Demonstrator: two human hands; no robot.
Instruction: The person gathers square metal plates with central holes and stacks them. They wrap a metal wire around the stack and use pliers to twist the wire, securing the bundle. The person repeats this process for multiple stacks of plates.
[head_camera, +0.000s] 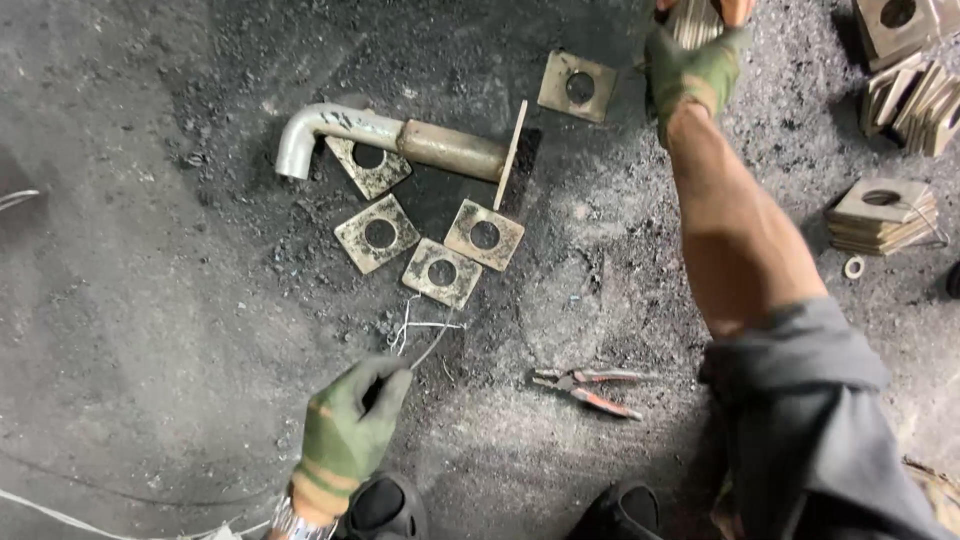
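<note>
metal pipe (400, 138) lies left-right, bend left.

A single head-worn camera looks almost straight down at a dark, gritty floor (150, 250) from roughly standing or crouching height (close enough to show the grit). The wearer's shoes (385, 510) sit at the lower edge, forearms reaching up-frame; no second view.

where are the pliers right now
In the head view, the pliers lie on the dark floor, low and right of centre, between the gloved left hand and the grey sleeve.
</note>
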